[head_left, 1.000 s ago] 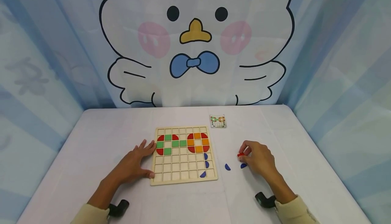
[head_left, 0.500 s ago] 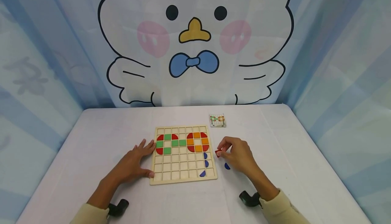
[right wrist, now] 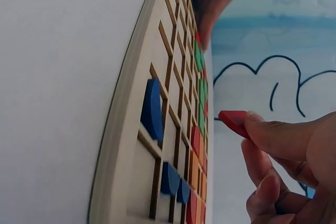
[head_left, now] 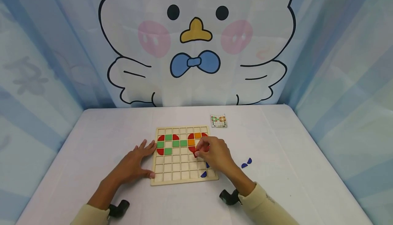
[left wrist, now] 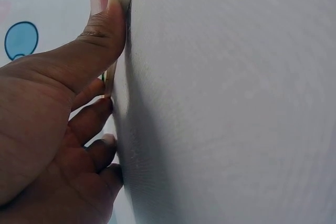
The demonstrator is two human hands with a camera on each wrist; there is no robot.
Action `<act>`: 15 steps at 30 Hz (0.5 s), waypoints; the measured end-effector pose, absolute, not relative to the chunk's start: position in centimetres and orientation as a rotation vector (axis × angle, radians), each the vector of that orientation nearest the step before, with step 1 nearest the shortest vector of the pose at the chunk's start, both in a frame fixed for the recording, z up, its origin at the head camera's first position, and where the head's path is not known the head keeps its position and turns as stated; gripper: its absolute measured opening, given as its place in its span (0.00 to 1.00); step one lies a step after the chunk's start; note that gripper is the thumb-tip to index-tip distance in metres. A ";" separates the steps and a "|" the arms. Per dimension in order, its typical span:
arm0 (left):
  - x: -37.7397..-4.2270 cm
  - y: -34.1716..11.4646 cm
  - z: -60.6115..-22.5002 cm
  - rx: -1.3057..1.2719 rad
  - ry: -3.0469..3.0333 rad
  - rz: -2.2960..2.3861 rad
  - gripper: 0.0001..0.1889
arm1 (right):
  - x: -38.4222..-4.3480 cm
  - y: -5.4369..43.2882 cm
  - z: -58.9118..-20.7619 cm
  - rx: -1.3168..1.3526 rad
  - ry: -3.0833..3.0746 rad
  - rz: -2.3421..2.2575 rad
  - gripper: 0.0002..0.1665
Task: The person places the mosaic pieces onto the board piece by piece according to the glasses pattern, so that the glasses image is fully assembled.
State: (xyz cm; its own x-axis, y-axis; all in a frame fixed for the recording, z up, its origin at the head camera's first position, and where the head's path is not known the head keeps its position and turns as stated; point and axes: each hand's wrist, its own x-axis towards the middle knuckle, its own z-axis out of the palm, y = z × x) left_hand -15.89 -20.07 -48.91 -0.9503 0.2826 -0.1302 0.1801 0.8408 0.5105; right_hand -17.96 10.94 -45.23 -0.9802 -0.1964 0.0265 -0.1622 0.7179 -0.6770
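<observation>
A wooden grid board [head_left: 184, 183] lies on the table with red, green and orange pieces in its upper squares. My left hand [head_left: 133, 165] rests along its left edge, fingers spread and thumb at the lower corner. Above the board's right half, my right hand [head_left: 217, 154] pinches a red piece with a curved edge [right wrist: 233, 121] between thumb and fingers. Green squares [head_left: 176, 144] and an orange square [head_left: 198, 135] sit in the grid. Along the board's right side are blue half-round pieces [right wrist: 152, 111]; the right hand partly covers them in the head view.
A small pattern card [head_left: 219, 121] lies beyond the board's upper right corner. Two blue half-round pieces [head_left: 247, 163] lie on the white tablecloth [head_left: 276, 143] right of the board. A printed curtain [head_left: 196, 88] stands behind the table.
My right hand has carried the red piece leftward from the table's right side to over the board, uncovering two blue pieces on the table. The left hand has stayed at the board's edge.
</observation>
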 end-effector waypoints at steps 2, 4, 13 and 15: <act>-15.8 -20.0 -48.8 0.358 2.818 0.753 0.62 | -18.2 10.1 -45.3 -0.339 2.859 -1.122 0.10; -15.8 -20.0 -48.7 0.360 2.818 0.753 0.62 | -18.5 9.2 -45.4 -0.370 2.844 -1.127 0.10; -15.7 -20.1 -48.9 0.387 2.831 0.748 0.62 | -19.9 6.4 -46.0 -0.447 2.872 -1.089 0.12; -15.7 -20.1 -48.8 0.389 2.831 0.748 0.62 | -20.2 5.9 -46.1 -0.442 2.882 -1.066 0.12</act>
State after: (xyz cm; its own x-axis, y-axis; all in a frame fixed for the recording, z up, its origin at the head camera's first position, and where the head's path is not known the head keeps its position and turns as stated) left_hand -15.67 -20.10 -48.85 -0.9479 0.2978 -0.1129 0.2032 0.8384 0.5058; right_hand -20.20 5.92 -46.11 -0.9587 -0.2773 0.0634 -0.2518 0.7236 -0.6427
